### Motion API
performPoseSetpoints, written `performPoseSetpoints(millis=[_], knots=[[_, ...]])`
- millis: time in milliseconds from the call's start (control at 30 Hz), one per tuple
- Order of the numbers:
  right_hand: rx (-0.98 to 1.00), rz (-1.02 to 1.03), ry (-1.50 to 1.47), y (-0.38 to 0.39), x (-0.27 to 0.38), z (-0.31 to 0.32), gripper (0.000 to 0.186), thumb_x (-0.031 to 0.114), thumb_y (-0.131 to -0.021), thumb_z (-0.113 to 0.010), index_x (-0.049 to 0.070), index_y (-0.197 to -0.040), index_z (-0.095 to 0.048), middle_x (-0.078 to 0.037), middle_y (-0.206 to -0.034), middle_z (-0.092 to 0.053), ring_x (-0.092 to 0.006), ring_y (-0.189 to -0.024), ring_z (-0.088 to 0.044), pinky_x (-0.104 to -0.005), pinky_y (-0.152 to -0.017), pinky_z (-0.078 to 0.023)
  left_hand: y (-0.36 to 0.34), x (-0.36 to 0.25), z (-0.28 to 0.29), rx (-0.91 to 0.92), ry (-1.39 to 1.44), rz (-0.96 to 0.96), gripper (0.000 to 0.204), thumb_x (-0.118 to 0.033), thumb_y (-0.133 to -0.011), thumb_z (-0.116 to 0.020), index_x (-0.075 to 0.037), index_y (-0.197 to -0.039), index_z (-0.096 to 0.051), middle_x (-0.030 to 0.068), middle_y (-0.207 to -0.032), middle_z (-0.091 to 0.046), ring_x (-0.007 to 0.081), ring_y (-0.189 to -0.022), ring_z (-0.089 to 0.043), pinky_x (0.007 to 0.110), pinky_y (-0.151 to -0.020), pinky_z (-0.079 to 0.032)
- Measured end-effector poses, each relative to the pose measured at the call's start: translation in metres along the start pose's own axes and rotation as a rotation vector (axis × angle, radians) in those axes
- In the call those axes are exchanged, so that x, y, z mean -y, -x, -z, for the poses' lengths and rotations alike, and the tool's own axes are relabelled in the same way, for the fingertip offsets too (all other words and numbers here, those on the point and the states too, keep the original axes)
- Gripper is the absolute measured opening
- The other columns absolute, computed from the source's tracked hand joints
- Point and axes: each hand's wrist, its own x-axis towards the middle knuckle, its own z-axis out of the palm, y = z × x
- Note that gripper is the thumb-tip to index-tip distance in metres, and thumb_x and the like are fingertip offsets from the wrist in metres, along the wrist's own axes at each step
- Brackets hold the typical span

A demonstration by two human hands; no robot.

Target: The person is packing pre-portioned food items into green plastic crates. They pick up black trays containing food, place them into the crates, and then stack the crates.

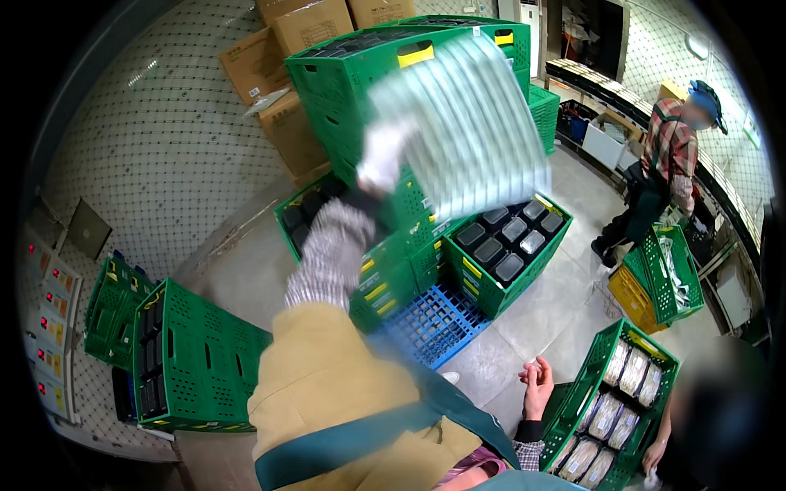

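Observation:
My left hand [383,154], in a white glove, is raised at the far side and blurred by motion. It grips the left edge of a translucent ribbed plastic sheet [483,127], also blurred, held up in front of the tall stack of green crates [327,102]. Below the sheet is a green crate [483,288] of black tubs [509,266] with clear tops. My right hand [537,388] is bare and low at the right, its fingers loosely bent and apart, with nothing visible in them. Beside it stands a green crate [563,409] of packed trays [606,416].
A blue pallet [434,326] lies under the stack. Cardboard boxes [311,29] stand behind. More green crates [209,360] are at the left, near panels with red displays [51,319]. One person [673,151] works at the right by another crate [679,274]; another person's hand [655,454] is at lower right.

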Motion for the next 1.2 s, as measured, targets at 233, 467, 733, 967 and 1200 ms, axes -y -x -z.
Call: performPoseSetpoints(millis=[233,467,733,967,1200], knots=[[0.085,-0.087,0.077,-0.002,-0.012,-0.050,0.019,0.009,-0.086,-0.053,-0.001,-0.102,-0.054,-0.005,-0.078,-0.059,-0.0095,-0.066,-0.055,-0.0216,-0.060,-0.045,-0.257,0.020,0.062,-0.182,0.309,-0.082,0.037,-0.029,-0.086,-0.052,-0.002,-0.111,-0.049,0.0041,-0.104,-0.055,0.0178,-0.097,-0.051,0.029,-0.083,-0.043],[-0.030,-0.016,0.069,-0.020,0.002,-0.025,0.019,0.014,-0.087,-0.053,0.000,-0.100,-0.056,-0.004,-0.078,-0.060,-0.0085,-0.068,-0.056,-0.0224,-0.062,-0.046,-0.426,-0.020,0.164,0.604,-1.028,0.544,0.056,-0.037,-0.083,-0.052,0.001,-0.123,-0.043,0.0152,-0.122,-0.049,0.0257,-0.112,-0.046,0.034,-0.097,-0.033],[-0.827,-0.092,0.182,0.062,-0.025,0.107,0.016,0.014,-0.089,-0.048,0.001,-0.090,-0.057,-0.003,-0.069,-0.058,-0.0074,-0.059,-0.053,-0.0225,-0.054,-0.044,-0.240,0.007,0.097,-0.346,-1.790,0.124,0.053,-0.045,-0.086,-0.035,-0.004,-0.114,-0.053,0.0188,-0.111,-0.055,0.0279,-0.101,-0.054,0.045,-0.087,-0.039],[-1.484,-0.070,0.467,0.007,-0.073,0.226,0.026,0.026,-0.088,-0.049,0.001,-0.080,-0.056,-0.013,-0.066,-0.058,-0.0265,-0.060,-0.056,-0.0362,-0.059,-0.044,0.001,0.147,-0.115,0.417,-1.467,-0.546,0.037,-0.035,-0.085,-0.048,-0.001,-0.082,-0.062,0.0194,-0.082,-0.061,0.0362,-0.073,-0.057,0.045,-0.065,-0.045],[-1.676,-0.379,0.467,0.010,-0.073,0.212,0.032,0.032,-0.087,-0.048,0.002,-0.078,-0.055,-0.017,-0.071,-0.059,-0.0332,-0.068,-0.057,-0.0410,-0.063,-0.043,0.208,0.347,-0.228,1.245,-0.919,0.117,0.047,-0.025,-0.078,-0.061,0.005,-0.113,-0.050,0.0200,-0.112,-0.053,0.0288,-0.104,-0.051,0.035,-0.091,-0.038]])
